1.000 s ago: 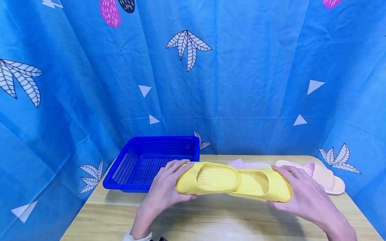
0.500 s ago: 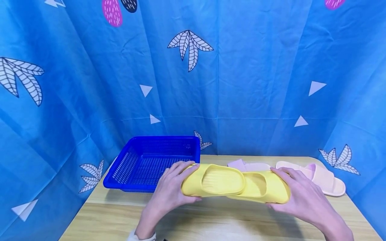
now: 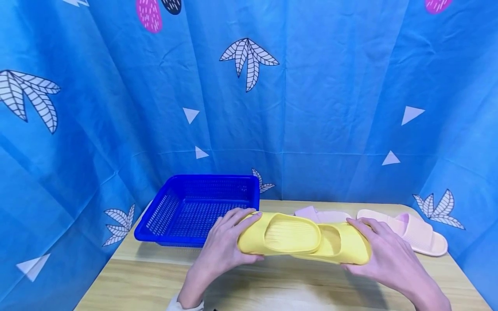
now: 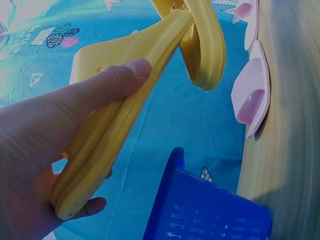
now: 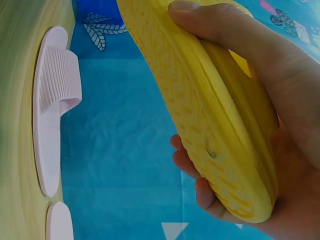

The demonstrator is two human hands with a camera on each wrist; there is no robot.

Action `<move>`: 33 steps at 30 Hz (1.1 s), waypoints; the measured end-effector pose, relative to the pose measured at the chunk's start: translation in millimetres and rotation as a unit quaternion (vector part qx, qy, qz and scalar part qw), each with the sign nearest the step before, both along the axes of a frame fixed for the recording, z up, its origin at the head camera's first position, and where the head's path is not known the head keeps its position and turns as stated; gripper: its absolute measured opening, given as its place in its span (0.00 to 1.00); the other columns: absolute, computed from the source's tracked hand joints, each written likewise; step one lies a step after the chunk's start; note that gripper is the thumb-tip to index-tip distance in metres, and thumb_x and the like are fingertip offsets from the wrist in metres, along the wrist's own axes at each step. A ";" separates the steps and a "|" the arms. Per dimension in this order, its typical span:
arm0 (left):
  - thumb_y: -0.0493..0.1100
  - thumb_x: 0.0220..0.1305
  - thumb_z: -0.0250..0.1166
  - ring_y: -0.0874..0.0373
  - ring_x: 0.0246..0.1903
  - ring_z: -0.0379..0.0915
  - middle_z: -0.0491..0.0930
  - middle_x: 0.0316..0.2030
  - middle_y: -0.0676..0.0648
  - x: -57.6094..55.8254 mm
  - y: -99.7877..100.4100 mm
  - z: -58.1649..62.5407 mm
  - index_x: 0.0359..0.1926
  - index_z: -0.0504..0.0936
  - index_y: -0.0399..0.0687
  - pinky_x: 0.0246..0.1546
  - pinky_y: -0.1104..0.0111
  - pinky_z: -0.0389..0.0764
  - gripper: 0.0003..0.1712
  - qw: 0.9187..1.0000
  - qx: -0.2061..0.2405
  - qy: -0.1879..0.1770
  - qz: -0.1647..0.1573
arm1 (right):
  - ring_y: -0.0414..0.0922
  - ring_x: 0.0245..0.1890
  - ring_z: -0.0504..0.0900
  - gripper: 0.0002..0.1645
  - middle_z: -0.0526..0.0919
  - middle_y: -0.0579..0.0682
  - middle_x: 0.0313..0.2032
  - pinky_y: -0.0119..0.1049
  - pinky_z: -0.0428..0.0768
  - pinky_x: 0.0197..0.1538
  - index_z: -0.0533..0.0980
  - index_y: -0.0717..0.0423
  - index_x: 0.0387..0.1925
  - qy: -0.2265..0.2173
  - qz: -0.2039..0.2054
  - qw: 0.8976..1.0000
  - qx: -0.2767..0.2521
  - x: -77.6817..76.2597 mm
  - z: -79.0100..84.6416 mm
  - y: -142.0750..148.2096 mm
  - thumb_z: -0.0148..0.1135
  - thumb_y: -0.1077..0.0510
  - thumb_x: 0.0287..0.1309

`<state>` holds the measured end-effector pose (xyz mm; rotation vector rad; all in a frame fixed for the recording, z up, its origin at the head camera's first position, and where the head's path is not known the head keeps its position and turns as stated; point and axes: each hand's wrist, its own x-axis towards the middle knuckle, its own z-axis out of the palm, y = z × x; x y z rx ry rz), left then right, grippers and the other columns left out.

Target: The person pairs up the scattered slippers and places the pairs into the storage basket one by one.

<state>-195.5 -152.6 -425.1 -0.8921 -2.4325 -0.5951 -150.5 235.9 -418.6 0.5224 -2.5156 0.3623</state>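
My left hand (image 3: 225, 242) grips the toe end of one yellow slipper (image 3: 293, 235), thumb along one edge and fingers on the other. Another yellow slipper (image 3: 353, 245) is held at its toe end by my right hand (image 3: 383, 250). Both slippers are raised over the table, toes pointing outward. The heel of the left slipper overlaps the right one in front, hiding part of it. In the right wrist view, the patterned sole of the right slipper (image 5: 200, 135) shows, with my fingers wrapped around its end.
A blue perforated basket (image 3: 155, 239) stands at the back left of the wooden table (image 3: 140, 280). Behind the yellow slippers lie a pale pink slipper (image 3: 330, 216) and, farther right, another pink slipper (image 3: 418, 231). A blue patterned curtain (image 3: 323, 108) hangs behind and beside the table.
My left hand has shifted right with its slipper, and my right hand has moved slightly left. The two yellow slippers overlap more at the heels.
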 end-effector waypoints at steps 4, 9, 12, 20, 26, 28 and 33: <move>0.67 0.35 0.85 0.52 0.64 0.69 0.75 0.67 0.54 0.0 2.2 -1.4 0.69 0.76 0.64 0.51 0.52 0.78 0.56 1.000 -0.006 0.010 -0.006 | 0.53 0.42 0.79 0.63 0.81 0.54 0.49 0.43 0.73 0.30 0.78 0.50 0.62 0.003 0.003 1.000 0.002 -1.2 -2.5 -1.7 0.88 0.34 0.15; 0.67 0.33 0.85 0.51 0.64 0.70 0.76 0.66 0.53 -1.2 4.6 -4.7 0.68 0.77 0.62 0.50 0.53 0.78 0.56 1.000 -0.003 0.025 -0.010 | 0.54 0.43 0.79 0.63 0.81 0.55 0.50 0.44 0.73 0.30 0.79 0.49 0.62 0.000 -0.004 1.000 0.002 -1.2 -4.0 -2.8 0.88 0.33 0.14; 0.68 0.33 0.85 0.52 0.64 0.70 0.75 0.66 0.54 -2.2 4.2 -5.6 0.68 0.77 0.63 0.50 0.54 0.78 0.56 1.000 0.003 0.026 -0.011 | 0.55 0.45 0.79 0.64 0.81 0.56 0.51 0.46 0.74 0.30 0.78 0.49 0.63 -0.001 -0.007 1.000 0.001 -1.5 -4.0 -4.1 0.87 0.33 0.15; 0.66 0.32 0.86 0.51 0.64 0.70 0.76 0.66 0.53 -4.6 4.3 -7.8 0.68 0.78 0.62 0.53 0.51 0.78 0.57 0.999 0.011 0.025 -0.015 | 0.57 0.45 0.79 0.62 0.81 0.59 0.51 0.48 0.75 0.30 0.77 0.48 0.63 -0.001 -0.009 1.000 0.007 -3.2 -4.8 -8.1 0.87 0.33 0.17; 0.65 0.30 0.87 0.50 0.64 0.70 0.77 0.65 0.52 -6.0 4.8 -10.6 0.67 0.78 0.62 0.54 0.50 0.78 0.57 0.999 0.022 0.024 -0.019 | 0.57 0.45 0.79 0.62 0.81 0.60 0.51 0.48 0.75 0.30 0.78 0.48 0.63 0.010 -0.007 1.000 0.004 -3.3 -6.5 -8.5 0.87 0.35 0.16; 0.65 0.30 0.87 0.51 0.63 0.70 0.77 0.65 0.52 -6.6 5.2 -11.7 0.68 0.78 0.61 0.53 0.50 0.78 0.57 0.999 0.023 0.020 -0.021 | 0.57 0.45 0.79 0.62 0.81 0.60 0.51 0.48 0.75 0.30 0.77 0.48 0.63 0.008 -0.007 1.000 0.004 -3.8 -7.3 -9.0 0.87 0.35 0.16; 0.67 0.33 0.86 0.52 0.64 0.70 0.76 0.66 0.52 -7.6 5.7 -13.0 0.68 0.77 0.62 0.52 0.52 0.78 0.57 1.000 0.020 0.011 -0.021 | 0.56 0.44 0.79 0.61 0.81 0.59 0.50 0.48 0.75 0.31 0.78 0.49 0.62 0.006 -0.005 1.000 0.005 -5.1 -7.8 -10.1 0.87 0.35 0.17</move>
